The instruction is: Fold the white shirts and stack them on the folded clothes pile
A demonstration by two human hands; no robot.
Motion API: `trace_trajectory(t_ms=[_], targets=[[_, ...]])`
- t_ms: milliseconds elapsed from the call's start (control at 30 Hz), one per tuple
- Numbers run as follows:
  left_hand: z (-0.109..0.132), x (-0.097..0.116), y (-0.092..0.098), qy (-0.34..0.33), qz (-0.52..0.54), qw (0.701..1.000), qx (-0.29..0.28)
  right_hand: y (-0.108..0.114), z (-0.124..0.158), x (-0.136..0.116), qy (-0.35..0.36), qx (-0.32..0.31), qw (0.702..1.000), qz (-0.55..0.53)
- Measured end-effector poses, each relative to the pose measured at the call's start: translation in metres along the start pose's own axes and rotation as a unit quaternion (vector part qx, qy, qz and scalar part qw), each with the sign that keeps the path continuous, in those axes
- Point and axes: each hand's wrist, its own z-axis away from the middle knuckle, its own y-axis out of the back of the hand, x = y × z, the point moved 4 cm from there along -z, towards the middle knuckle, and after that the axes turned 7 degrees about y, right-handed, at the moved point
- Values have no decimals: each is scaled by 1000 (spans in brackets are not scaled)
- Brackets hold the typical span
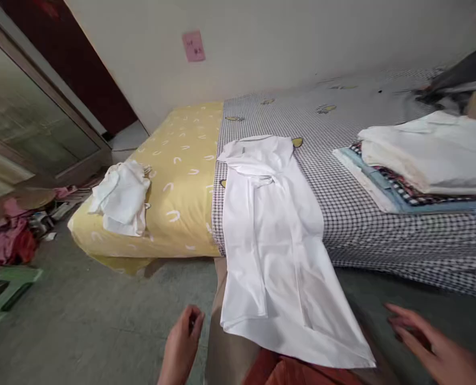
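A long white garment (278, 240) with sleeves lies stretched from the bed's edge down over my lap. Its two sleeves are folded inward along its length, and the collar end rests bunched on the checked sheet. My left hand (182, 339) hovers left of the garment's lower part, fingers loosely curled, with nothing visible in it. To the right of the lower hem is my right hand (426, 339), index finger stretched out and the others bent, holding nothing. Neither hand touches the cloth.
A crumpled white cloth pile (123, 198) sits on the yellow sheet (182, 176). At right, a stack of folded clothes (426, 160) lies on the checked sheet (350, 230). A green stool (13, 291) and red and pink items (15, 235) are on the floor at left.
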Motion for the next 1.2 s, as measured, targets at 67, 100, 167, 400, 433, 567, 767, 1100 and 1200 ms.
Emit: trace_trajectory(t_ms=[67,100,167,400,433,567,767,1100,1200], targets=[[-16,15,11,-52,-68,989,117,11,-12,-31,100,78,989,79],[-22,22,14,-84,-98,978,161,15,-17,-46,145,109,977,115],[-32,37,14,-165,-155,948,222,20,-24,-76,232,158,941,190],[-33,70,8,-392,-178,868,248,13,-34,-148,411,158,865,240],[-31,71,12,-397,-169,867,247,12,-34,-154,430,146,860,234],[-27,74,26,-424,-177,862,215,8,-39,-167,479,93,846,215],[-31,83,26,-490,-231,834,104,-1,-49,-163,528,1,829,183],[-16,114,26,-591,-133,791,81,-5,-55,-162,418,-139,898,4],[-11,124,30,-612,-86,782,75,-1,-55,-167,397,-157,904,-33]])
